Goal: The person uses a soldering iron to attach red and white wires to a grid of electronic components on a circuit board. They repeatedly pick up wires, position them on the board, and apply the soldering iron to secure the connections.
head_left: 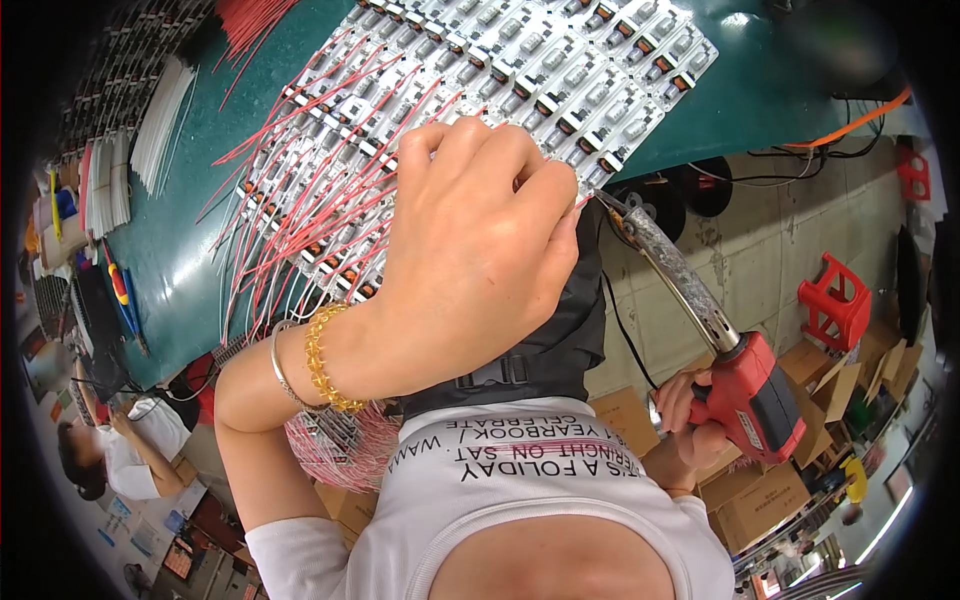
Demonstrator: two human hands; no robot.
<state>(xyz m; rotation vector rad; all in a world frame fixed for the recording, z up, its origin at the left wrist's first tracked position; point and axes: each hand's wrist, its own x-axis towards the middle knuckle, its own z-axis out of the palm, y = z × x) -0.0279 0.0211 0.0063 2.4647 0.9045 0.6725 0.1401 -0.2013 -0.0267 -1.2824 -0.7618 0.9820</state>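
Note:
My left hand (480, 230) reaches over a large panel of small silver circuit modules (560, 75) on the green table. Its fingers are curled and pinched at the panel's lower right edge, where a short bit of red wire (583, 203) shows at the fingertips. My right hand (690, 420) is wrapped round the grip of a red and black soldering gun (755, 400). The gun's long metal barrel slants up and left, its tip right beside my left fingertips. Many red and white wires (320, 215) trail from the panel's left part. The left palm hides what lies beneath it.
On the green table (190, 270) lie a red wire bundle (250, 25), white wires (162, 125) and a yellow-and-blue-handled tool (122, 288). Right of the table are a red stool (835, 300), cardboard boxes (760, 500) and dark cables. A person (130, 445) sits at the left.

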